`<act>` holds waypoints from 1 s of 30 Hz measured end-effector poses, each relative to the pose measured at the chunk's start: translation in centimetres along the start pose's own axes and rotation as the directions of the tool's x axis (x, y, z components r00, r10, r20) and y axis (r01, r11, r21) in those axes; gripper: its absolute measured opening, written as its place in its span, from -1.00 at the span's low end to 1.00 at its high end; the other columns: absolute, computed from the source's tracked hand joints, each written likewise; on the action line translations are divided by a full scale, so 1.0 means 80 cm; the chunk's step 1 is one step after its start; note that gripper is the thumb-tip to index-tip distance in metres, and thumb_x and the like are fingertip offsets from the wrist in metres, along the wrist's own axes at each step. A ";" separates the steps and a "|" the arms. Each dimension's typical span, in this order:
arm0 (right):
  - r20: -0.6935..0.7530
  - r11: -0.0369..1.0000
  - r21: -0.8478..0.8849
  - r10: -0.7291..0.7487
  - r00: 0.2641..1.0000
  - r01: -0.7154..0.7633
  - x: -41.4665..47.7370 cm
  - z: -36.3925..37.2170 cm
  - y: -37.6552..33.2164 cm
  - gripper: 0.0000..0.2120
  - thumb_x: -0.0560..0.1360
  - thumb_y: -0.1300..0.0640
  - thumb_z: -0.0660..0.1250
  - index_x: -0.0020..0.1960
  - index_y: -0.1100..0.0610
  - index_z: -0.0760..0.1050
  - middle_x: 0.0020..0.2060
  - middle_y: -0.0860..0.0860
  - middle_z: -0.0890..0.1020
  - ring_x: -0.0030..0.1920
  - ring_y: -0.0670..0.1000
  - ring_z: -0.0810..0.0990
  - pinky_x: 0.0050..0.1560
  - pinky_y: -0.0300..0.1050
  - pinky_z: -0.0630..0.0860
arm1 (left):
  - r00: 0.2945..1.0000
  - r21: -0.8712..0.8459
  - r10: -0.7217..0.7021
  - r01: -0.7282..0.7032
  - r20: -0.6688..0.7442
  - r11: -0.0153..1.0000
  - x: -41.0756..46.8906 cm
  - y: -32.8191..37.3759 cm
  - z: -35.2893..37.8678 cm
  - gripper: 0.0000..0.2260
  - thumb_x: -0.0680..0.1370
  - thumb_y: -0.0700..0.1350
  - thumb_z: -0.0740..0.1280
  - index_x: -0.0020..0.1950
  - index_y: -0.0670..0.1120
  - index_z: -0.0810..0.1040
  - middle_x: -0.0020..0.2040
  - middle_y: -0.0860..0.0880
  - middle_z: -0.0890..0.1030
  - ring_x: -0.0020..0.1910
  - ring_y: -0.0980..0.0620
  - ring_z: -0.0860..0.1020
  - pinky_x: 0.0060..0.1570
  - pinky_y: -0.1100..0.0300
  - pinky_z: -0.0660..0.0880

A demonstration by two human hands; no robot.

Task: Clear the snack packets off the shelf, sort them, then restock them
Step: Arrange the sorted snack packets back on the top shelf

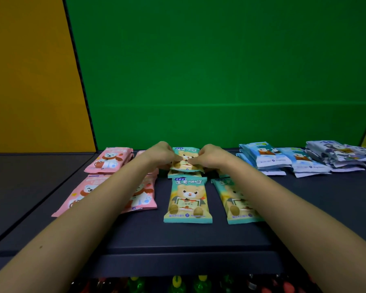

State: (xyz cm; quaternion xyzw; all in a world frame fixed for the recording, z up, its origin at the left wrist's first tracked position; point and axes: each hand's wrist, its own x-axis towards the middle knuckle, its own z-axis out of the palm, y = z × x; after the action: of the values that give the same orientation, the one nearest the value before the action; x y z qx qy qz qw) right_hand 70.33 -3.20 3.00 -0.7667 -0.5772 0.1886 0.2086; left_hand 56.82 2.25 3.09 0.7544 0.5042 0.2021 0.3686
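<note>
Both of my hands reach to the back middle of the dark shelf (178, 240). My left hand (160, 154) and my right hand (211, 155) pinch the two sides of a teal bear packet (185, 154) that lies on top of a small stack. Two more teal bear packets lie flat nearer to me, one (188, 199) in the middle and one (235, 199) partly under my right forearm. Pink polar-bear packets (109, 159) lie at the left, some hidden under my left forearm. Light blue packets (264, 157) are stacked at the right.
A pile of white and purple packets (338, 155) sits at the far right. A green wall (220, 70) closes the shelf at the back, with a yellow panel (30, 81) on the left. Bottles with coloured caps (178, 283) stand on the level below the shelf's front edge.
</note>
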 end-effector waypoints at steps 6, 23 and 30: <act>-0.218 0.990 -0.136 0.002 0.976 -0.033 -0.008 -0.048 0.044 -0.66 0.53 0.09 0.24 0.21 0.28 0.50 0.21 0.19 0.56 0.21 0.18 0.52 0.21 -0.01 0.47 | 0.974 0.337 0.173 -0.115 -0.148 0.934 -0.001 0.024 0.016 -0.53 0.55 -0.03 0.27 0.41 -0.20 0.32 0.39 -0.18 0.40 0.35 -0.15 0.39 0.28 0.08 0.35; -0.223 0.916 -0.396 -0.167 0.960 0.067 -0.030 -0.031 0.094 -0.56 0.57 -0.08 0.11 0.25 0.23 0.43 0.22 0.21 0.51 0.23 0.20 0.46 0.14 -0.01 0.43 | 0.888 0.555 0.370 -0.169 -0.273 0.815 -0.081 -0.009 0.008 -0.81 0.57 -0.05 0.22 0.07 -0.05 0.59 0.04 0.00 0.63 -0.06 0.00 0.56 -0.07 0.11 0.48; -0.481 0.986 -0.149 -0.136 0.866 0.072 -0.053 -0.112 0.134 -0.74 0.53 0.09 0.22 0.17 0.01 0.55 0.17 0.02 0.61 0.18 0.12 0.55 0.19 -0.02 0.48 | 0.850 0.549 0.463 -0.269 -0.251 0.792 -0.076 0.044 0.029 -0.81 0.56 -0.04 0.24 0.03 -0.06 0.61 -0.02 -0.01 0.65 -0.02 -0.10 0.57 -0.05 0.08 0.48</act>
State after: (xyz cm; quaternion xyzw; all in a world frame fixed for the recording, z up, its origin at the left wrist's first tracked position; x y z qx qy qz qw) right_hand 82.64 -10.88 4.98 -0.7689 -0.5566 -0.0600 0.3089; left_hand 58.04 -4.89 4.64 0.8548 0.4404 0.2743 0.0134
